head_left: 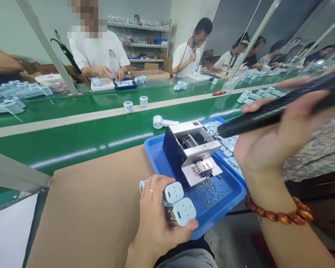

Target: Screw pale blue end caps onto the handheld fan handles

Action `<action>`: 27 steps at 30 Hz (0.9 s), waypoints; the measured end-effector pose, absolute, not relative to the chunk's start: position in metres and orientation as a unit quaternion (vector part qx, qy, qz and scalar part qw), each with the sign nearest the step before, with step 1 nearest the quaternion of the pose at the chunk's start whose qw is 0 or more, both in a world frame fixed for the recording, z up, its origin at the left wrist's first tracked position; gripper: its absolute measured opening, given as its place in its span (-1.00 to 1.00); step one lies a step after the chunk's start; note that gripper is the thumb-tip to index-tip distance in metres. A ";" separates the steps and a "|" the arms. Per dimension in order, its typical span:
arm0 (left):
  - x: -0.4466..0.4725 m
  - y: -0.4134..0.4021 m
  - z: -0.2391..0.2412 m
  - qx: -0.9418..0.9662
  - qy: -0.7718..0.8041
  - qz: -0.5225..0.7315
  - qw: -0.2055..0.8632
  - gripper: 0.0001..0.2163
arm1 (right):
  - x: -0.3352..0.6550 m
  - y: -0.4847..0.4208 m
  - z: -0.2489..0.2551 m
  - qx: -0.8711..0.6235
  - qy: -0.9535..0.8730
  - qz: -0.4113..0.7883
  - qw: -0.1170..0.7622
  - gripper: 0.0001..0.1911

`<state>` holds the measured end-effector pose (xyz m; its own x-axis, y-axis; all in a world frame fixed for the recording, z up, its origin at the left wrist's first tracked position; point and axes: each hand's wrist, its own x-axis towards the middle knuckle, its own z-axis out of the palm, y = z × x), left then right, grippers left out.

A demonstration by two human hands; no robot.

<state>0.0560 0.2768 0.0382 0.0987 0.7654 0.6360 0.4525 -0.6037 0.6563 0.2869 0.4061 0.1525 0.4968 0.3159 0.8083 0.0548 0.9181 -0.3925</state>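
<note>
Blue tray (229, 193), green belt (72, 137), black screwdriver (268, 115)

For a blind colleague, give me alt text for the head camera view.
The left hand holds two pale plastic parts by a blue tray, while the right hand points a black screwdriver at a small metal machine on it. Other people work across a green belt.

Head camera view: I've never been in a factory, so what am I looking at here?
The camera sits on a person's head and looks down at their own two hands. The left hand grips two pale plastic parts. The right hand holds a black pen-shaped tool, its tip toward a small metal machine. That machine stands in a blue tray with tiny screws scattered in it, on a brown tabletop. Behind runs a green belt carrying similar parts; other people work across it.
</note>
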 end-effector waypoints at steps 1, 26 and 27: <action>0.055 0.277 0.038 0.727 0.418 0.525 0.146 -0.38 | 0.291 0.422 0.144 -0.185 -0.500 0.095 0.841 -0.59; 0.050 0.284 0.029 0.720 0.394 0.548 0.163 -0.27 | 0.265 0.356 0.117 -0.210 -0.553 0.242 0.769 -0.75; 0.050 0.283 0.030 0.720 0.394 0.548 0.162 -0.28 | 0.264 0.352 0.122 -0.214 -0.549 0.247 0.770 -0.76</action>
